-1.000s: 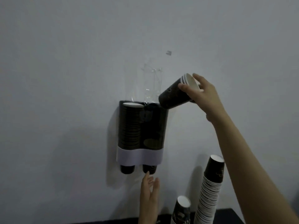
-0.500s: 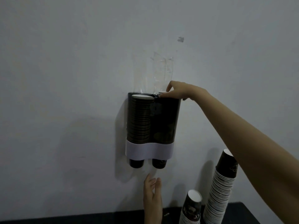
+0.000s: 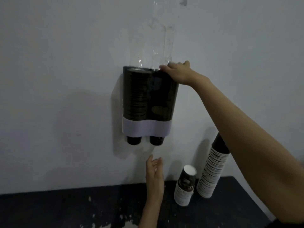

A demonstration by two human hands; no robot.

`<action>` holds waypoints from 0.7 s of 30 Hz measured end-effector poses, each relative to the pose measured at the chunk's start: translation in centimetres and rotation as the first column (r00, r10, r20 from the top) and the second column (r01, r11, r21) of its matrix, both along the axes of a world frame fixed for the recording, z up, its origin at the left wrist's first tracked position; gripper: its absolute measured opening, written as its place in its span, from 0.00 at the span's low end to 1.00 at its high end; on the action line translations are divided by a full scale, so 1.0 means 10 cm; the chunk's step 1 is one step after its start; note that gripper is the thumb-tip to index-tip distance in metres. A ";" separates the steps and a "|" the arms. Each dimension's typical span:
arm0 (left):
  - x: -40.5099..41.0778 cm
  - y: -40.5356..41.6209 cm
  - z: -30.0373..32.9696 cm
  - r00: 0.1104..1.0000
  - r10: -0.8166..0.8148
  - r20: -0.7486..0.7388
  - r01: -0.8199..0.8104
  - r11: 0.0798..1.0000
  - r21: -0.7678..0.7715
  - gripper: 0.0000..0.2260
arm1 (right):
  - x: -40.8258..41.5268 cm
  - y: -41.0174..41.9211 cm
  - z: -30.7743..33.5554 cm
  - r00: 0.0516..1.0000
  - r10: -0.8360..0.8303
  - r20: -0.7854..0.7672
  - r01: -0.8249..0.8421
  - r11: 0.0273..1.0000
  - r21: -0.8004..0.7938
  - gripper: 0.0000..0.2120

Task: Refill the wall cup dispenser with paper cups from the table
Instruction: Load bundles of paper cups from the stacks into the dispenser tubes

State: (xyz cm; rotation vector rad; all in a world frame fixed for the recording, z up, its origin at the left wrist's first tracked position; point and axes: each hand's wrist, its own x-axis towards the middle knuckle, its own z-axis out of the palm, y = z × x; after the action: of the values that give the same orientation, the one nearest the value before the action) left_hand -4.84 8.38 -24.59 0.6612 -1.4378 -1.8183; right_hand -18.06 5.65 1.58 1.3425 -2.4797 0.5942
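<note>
The wall cup dispenser (image 3: 146, 128) has two clear tubes and a white band at the bottom. Dark paper cups fill both tubes, and a cup bottom pokes out under each. My right hand (image 3: 177, 74) lies on top of the right tube, fingers pressing down on the cups there; whether they curl round anything is hidden. My left hand (image 3: 154, 174) hovers open below the right outlet, fingers up, holding nothing. On the dark table (image 3: 65, 209) stand a tall stack of cups (image 3: 212, 173) and a short stack (image 3: 185, 188).
The dispenser hangs on a plain grey wall (image 3: 57, 79). Clear plastic tube tops (image 3: 162, 38) rise above the cups. The table top has pale scuffs near its front. My right forearm crosses in front of the tall stack.
My right hand carried a few nested cups to the right tube, dropped them in, and now presses on top. The view has shifted down, showing more table. My left hand stayed below the outlet.
</note>
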 end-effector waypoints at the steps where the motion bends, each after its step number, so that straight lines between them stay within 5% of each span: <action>1: 0.01 0.03 -0.03 1.000 -0.007 0.009 0.007 1.000 0.006 0.20 | 0.02 0.07 -0.11 0.997 0.064 0.044 -0.056 0.984 -0.169 0.20; 4: 0.01 0.08 -0.15 0.998 -0.021 0.053 0.021 1.000 0.004 0.20 | 0.05 0.44 -0.65 0.976 0.178 0.123 -0.049 0.734 -0.678 0.17; 6: -0.04 0.12 -0.28 0.993 -0.048 0.108 0.048 0.999 0.008 0.20 | 0.00 0.77 -1.28 0.939 0.162 0.303 0.145 0.613 -0.777 0.12; 9: -0.12 0.15 -0.51 0.977 -0.085 0.196 0.082 0.996 0.019 0.22 | -0.02 1.16 -2.38 0.746 0.105 0.658 0.452 0.646 -0.615 0.21; 12: -0.22 0.23 -0.74 0.949 -0.113 0.296 0.107 0.994 0.038 0.23 | -0.06 1.33 -3.35 0.586 -0.060 0.808 0.544 0.769 -0.337 0.40; 16: -0.35 0.29 -1.03 0.898 -0.181 0.401 0.169 0.983 0.065 0.25 | -0.13 1.25 -4.15 0.528 -0.122 0.840 0.556 0.797 -0.234 0.62; 21: -0.59 0.23 -1.33 0.785 -0.276 0.555 0.260 0.959 0.110 0.30 | -0.20 1.08 -4.26 0.560 -0.039 0.827 0.511 0.803 -0.308 0.58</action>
State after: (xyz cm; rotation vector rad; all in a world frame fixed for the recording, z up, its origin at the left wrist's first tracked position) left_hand -10.71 10.63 -37.89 1.1327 -1.9826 -1.9506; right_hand -20.01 16.45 -41.02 0.4217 -2.6888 1.9694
